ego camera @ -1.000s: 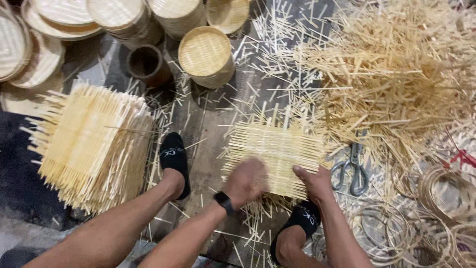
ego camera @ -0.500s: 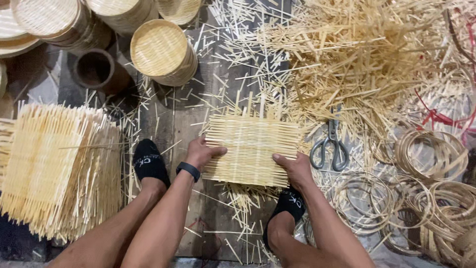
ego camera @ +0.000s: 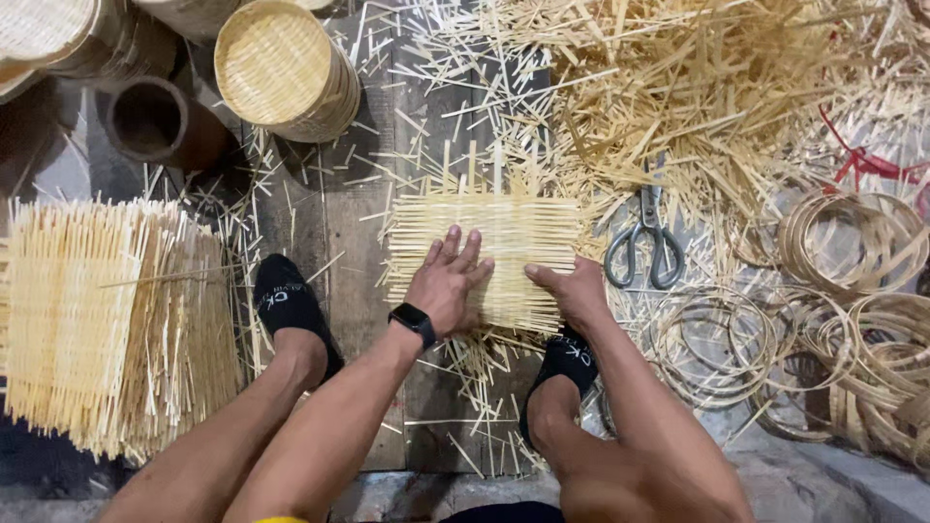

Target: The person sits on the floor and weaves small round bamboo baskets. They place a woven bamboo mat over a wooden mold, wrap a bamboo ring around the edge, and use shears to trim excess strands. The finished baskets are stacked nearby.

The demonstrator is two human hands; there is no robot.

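Observation:
A square woven mat of pale bamboo strips [ego camera: 504, 237] lies flat on the wooden floor between my feet. My left hand [ego camera: 448, 283], with a black watch on its wrist, presses palm down on the mat's near left part, fingers spread. My right hand [ego camera: 573, 289] rests on the mat's near right edge, fingers flat on the strips. Neither hand grips anything.
A stack of woven mats [ego camera: 107, 320] lies at the left. Round woven baskets [ego camera: 283, 68] and a dark cylinder [ego camera: 155, 121] stand at the far left. Scissors [ego camera: 646, 242] lie right of the mat. Loose bamboo strips [ego camera: 697, 87] pile up behind; bamboo rings [ego camera: 833, 300] sit at the right.
My left hand has slid from the mat's left edge onto its near middle. The view has shifted, so everything sits further left in the frame.

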